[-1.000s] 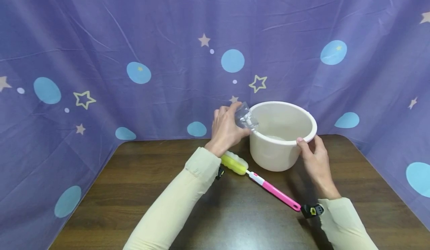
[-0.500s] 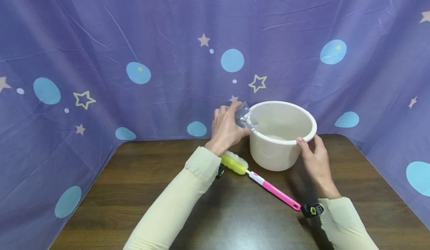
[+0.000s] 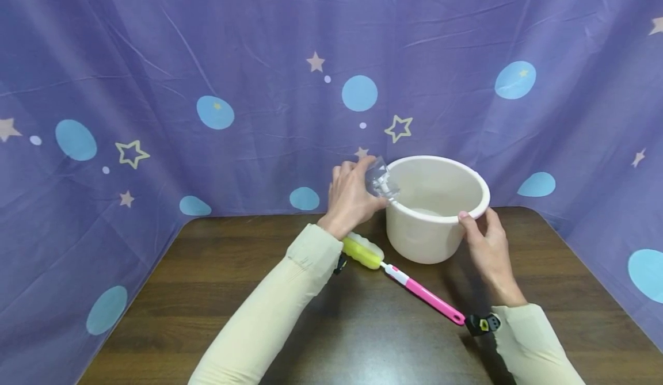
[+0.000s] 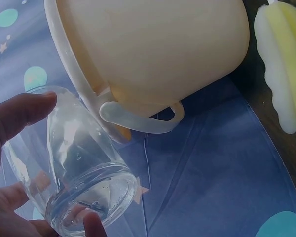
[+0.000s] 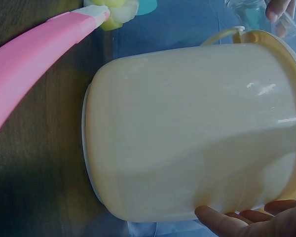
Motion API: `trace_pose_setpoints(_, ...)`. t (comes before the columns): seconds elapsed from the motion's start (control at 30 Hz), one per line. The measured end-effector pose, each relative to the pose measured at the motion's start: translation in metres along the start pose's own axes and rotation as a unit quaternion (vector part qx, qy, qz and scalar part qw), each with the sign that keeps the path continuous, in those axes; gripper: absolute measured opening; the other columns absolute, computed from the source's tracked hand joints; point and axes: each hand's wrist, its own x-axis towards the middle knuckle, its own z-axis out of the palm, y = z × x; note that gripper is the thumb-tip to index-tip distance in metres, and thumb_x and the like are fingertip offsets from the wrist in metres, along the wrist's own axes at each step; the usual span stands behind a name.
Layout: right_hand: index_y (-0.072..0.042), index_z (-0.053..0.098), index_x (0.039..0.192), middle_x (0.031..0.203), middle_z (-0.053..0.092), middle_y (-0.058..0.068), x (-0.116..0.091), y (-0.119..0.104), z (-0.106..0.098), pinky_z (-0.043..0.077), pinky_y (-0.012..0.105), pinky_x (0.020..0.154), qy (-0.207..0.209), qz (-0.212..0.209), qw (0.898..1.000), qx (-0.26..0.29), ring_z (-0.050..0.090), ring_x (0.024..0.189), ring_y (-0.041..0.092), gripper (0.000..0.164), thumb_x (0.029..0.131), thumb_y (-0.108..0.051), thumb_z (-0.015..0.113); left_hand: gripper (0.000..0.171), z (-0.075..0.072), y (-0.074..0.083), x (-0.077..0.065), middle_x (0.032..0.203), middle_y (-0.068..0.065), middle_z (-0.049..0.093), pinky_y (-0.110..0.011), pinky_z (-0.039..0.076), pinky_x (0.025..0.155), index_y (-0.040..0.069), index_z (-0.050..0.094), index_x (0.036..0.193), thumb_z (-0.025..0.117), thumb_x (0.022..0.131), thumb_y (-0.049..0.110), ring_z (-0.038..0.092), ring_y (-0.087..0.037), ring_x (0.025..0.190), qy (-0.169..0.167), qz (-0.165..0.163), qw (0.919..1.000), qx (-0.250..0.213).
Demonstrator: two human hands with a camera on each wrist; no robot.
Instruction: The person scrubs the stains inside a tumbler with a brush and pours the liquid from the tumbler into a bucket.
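My left hand (image 3: 352, 196) grips a clear plastic cup (image 3: 381, 179), thumb and fingers round its sides. The cup is tilted, its mouth toward the left rim of a cream bucket (image 3: 422, 240). In the left wrist view the cup (image 4: 74, 148) looks see-through, and a pale handle (image 4: 138, 119) hangs on the bucket's side. My right hand (image 3: 489, 252) holds the bucket's front right rim, thumb at the near side. A little liquid seems to lie on the bucket's floor, though this is hard to tell.
A sponge brush with a pink handle (image 3: 427, 300) and yellow-white head (image 3: 365, 251) lies on the wooden table (image 3: 217, 293) before the bucket. The left forearm partly covers the head. A purple curtain (image 3: 269, 86) with stars and blue shapes encloses the table behind and at the sides.
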Motion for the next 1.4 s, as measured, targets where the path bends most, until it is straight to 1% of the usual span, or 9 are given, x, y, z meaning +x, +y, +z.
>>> trace_pose_setpoints(0.23, -0.005, 0.035, 0.144, 0.133, 0.049, 0.015, -0.0004, -0.0001, -0.0005, 0.047, 0.016, 0.083, -0.002, -0.001, 1.0, -0.004, 0.049, 0.113, 0.015, 0.06, 0.096, -0.036, 0.053, 0.088, -0.0011, 0.0016, 0.0, 0.121, -0.006, 0.051, -0.036, 0.042, 0.085, 0.029, 0.047, 0.139, 0.088, 0.062, 0.034, 0.04, -0.022, 0.109, -0.003, -0.002, 1.0, 0.005)
trace_pose_setpoints(0.43, -0.006, 0.037, 0.143, 0.131, 0.051, 0.012, -0.0003, 0.0002, 0.0007, 0.047, 0.014, 0.082, 0.002, 0.002, 1.0, 0.005, 0.05, 0.111, 0.011, 0.06, 0.096, -0.037, 0.054, 0.088, -0.0016, 0.0022, 0.0008, 0.12, -0.006, 0.052, -0.036, 0.042, 0.084, 0.029, 0.048, 0.138, 0.088, 0.061, 0.035, 0.041, -0.022, 0.109, -0.002, 0.0, 0.9999, 0.011)
trace_pose_setpoints(0.6, -0.006, 0.037, 0.144, 0.131, 0.05, 0.012, 0.0001, 0.0007, 0.0001, 0.047, 0.014, 0.081, 0.005, 0.001, 1.0, -0.001, 0.05, 0.11, 0.011, 0.059, 0.096, -0.036, 0.054, 0.087, -0.0014, 0.0023, 0.0021, 0.12, -0.006, 0.051, -0.037, 0.042, 0.085, 0.028, 0.048, 0.138, 0.088, 0.061, 0.036, 0.041, -0.022, 0.109, -0.003, 0.007, 0.9998, 0.021)
trace_pose_setpoints(0.8, -0.007, 0.036, 0.144, 0.132, 0.05, 0.012, 0.0001, 0.0013, -0.0001, 0.046, 0.015, 0.081, 0.002, 0.001, 1.0, -0.01, 0.049, 0.11, 0.012, 0.059, 0.096, -0.037, 0.054, 0.088, -0.0018, 0.0022, 0.002, 0.121, -0.006, 0.051, -0.037, 0.042, 0.085, 0.028, 0.047, 0.139, 0.088, 0.061, 0.037, 0.041, -0.023, 0.11, -0.006, 0.006, 0.9996, 0.025)
trace_pose_setpoints(1.0, -0.007, 0.038, 0.143, 0.127, 0.052, 0.01, -0.0001, 0.0011, 0.0013, 0.046, 0.013, 0.08, 0.009, 0.001, 1.0, -0.004, 0.05, 0.108, 0.01, 0.058, 0.095, -0.037, 0.055, 0.088, -0.0021, 0.0026, 0.002, 0.12, -0.006, 0.051, -0.038, 0.042, 0.085, 0.028, 0.048, 0.138, 0.088, 0.061, 0.037, 0.041, -0.023, 0.109, -0.006, 0.008, 0.9996, 0.028)
trace_pose_setpoints(1.2, -0.006, 0.037, 0.143, 0.132, 0.05, 0.014, 0.0, 0.0003, 0.0007, 0.047, 0.016, 0.084, 0.005, 0.002, 1.0, -0.001, 0.05, 0.113, 0.013, 0.06, 0.095, -0.037, 0.055, 0.087, -0.0025, 0.0035, 0.0022, 0.12, -0.006, 0.052, -0.038, 0.042, 0.085, 0.028, 0.048, 0.138, 0.088, 0.061, 0.037, 0.042, -0.023, 0.109, -0.004, 0.011, 0.9995, 0.031)
trace_pose_setpoints(1.4, -0.006, 0.037, 0.144, 0.134, 0.05, 0.015, 0.0002, 0.0003, 0.0003, 0.048, 0.017, 0.084, 0.004, 0.003, 1.0, 0.001, 0.05, 0.113, 0.013, 0.059, 0.096, -0.036, 0.054, 0.087, -0.0018, 0.0035, 0.0023, 0.12, -0.007, 0.052, -0.038, 0.042, 0.084, 0.028, 0.049, 0.137, 0.088, 0.06, 0.037, 0.042, -0.024, 0.109, -0.002, 0.012, 0.9995, 0.03)
